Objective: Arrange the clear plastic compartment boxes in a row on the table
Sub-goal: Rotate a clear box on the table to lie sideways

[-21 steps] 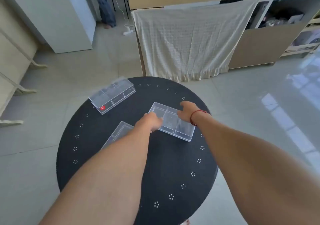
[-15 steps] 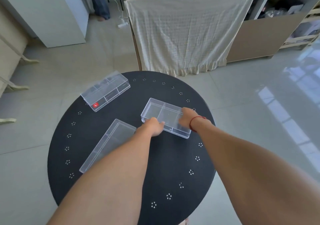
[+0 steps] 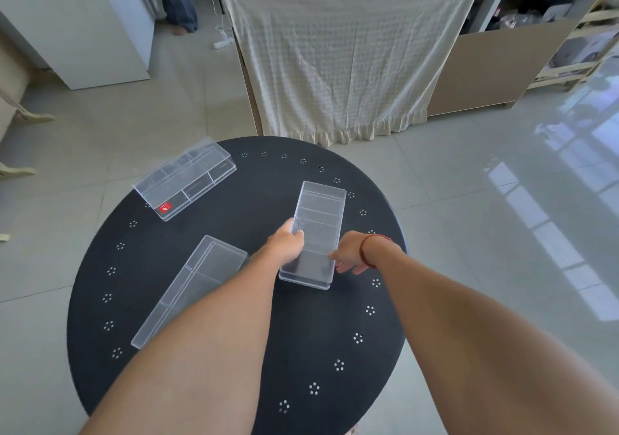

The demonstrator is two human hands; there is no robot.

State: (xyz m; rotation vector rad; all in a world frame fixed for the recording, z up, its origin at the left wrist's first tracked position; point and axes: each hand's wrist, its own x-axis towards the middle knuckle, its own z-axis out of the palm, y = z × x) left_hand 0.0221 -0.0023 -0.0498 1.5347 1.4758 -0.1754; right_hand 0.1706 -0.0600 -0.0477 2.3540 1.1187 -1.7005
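The middle box (image 3: 316, 233) lies right of the bench's (image 3: 234, 351) centre, its long axis running from the near edge toward the far edge. The left hand (image 3: 286, 245) clasps its left wall, fingers (image 3: 298, 233) curled over the rim; the right hand (image 3: 350, 255) pinches its near right corner. Whether the box rests on the bench or is slightly lifted, I cannot tell. The step in hand looks like squaring this box as the row's first member. A second box (image 3: 187, 287) lies diagonally near the left edge, partly under the left forearm; a third (image 3: 184, 181), with a red sticker, sits askew at the far-left edge. Next, each must be turned parallel and set beside the first.
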